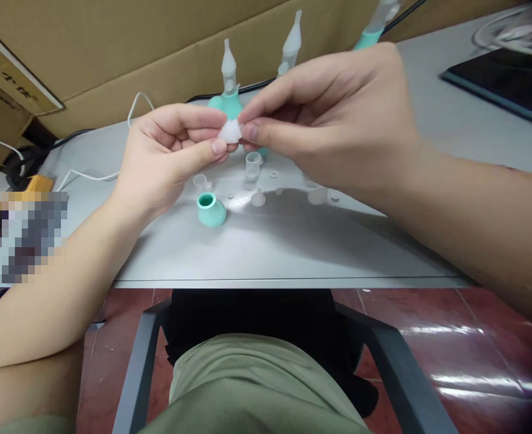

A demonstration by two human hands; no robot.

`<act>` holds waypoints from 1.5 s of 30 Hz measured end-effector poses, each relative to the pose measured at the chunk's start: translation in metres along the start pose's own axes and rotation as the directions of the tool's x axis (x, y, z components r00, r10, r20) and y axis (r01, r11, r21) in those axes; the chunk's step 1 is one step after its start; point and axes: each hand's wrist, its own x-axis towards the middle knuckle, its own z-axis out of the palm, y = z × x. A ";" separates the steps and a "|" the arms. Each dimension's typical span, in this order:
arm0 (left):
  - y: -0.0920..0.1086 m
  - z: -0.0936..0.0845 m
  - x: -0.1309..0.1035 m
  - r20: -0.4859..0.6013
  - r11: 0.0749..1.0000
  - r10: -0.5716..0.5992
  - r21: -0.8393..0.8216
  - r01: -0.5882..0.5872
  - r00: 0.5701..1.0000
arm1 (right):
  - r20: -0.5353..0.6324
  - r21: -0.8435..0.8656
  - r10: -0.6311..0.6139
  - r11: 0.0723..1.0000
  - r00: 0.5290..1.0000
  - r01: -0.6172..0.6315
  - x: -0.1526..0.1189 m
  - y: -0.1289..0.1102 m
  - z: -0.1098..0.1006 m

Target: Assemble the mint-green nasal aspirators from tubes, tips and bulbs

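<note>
Both my hands meet above the desk around a small white translucent nozzle piece. My left hand pinches its wide side between thumb and fingers. With thumb and forefinger, my right hand grips its other end, which the fingertips partly cover. Below them on the desk stand a teal rubber bulb with its round opening up, a clear plastic cup and a smaller clear part. A white cone-shaped tip, another white piece and small rings lie nearby.
Behind my hands stands an assembled teal bulb with a white nozzle; two similar ones are farther right. Cardboard walls the back. White cables run at left, and a black flat object lies at right.
</note>
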 end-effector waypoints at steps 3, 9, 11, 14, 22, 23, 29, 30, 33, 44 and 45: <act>0.001 0.000 0.000 0.008 1.000 0.010 -0.025 -0.010 1.000 | 0.023 0.001 0.015 1.000 1.000 -0.015 -0.001 0.001 0.000; 0.007 0.003 -0.001 0.044 0.999 -0.012 -0.046 0.014 0.999 | 0.093 0.023 0.048 0.998 0.995 -0.050 -0.001 0.001 -0.004; 0.009 0.002 -0.001 0.048 0.999 -0.021 -0.027 0.022 0.999 | 0.132 0.025 0.049 0.998 0.990 -0.053 0.000 0.000 -0.007; 0.009 -0.001 -0.001 0.061 0.998 -0.052 0.044 0.050 0.997 | 0.191 0.060 0.052 0.996 0.980 -0.065 0.004 -0.002 -0.011; -0.001 -0.004 -0.004 0.045 0.994 0.085 0.066 -0.088 0.995 | 0.267 0.269 0.144 0.938 0.953 -0.217 0.008 -0.007 -0.006; -0.002 -0.004 -0.003 0.051 0.993 0.090 0.069 -0.093 0.995 | 0.264 0.252 0.161 0.940 0.951 -0.229 0.008 -0.007 -0.006; -0.004 -0.007 -0.003 0.081 0.986 0.162 0.018 -0.164 0.983 | 0.338 0.210 0.186 0.940 0.922 -0.267 0.009 -0.007 -0.012; -0.004 -0.007 -0.004 0.086 0.987 0.160 0.002 -0.161 0.983 | 0.339 0.222 0.185 0.937 0.922 -0.270 0.009 -0.006 -0.012; -0.003 -0.008 -0.006 0.088 0.990 0.140 0.016 -0.142 0.986 | 0.335 0.251 0.181 0.928 0.924 -0.273 0.008 -0.006 -0.012; 0.002 -0.005 -0.006 0.064 0.988 0.085 0.123 -0.092 0.994 | 0.331 0.310 0.181 0.906 0.926 -0.288 0.007 -0.004 -0.007; 0.001 -0.005 -0.006 0.064 0.989 0.086 0.113 -0.093 0.994 | 0.315 0.312 0.182 0.907 0.931 -0.283 0.006 -0.004 -0.006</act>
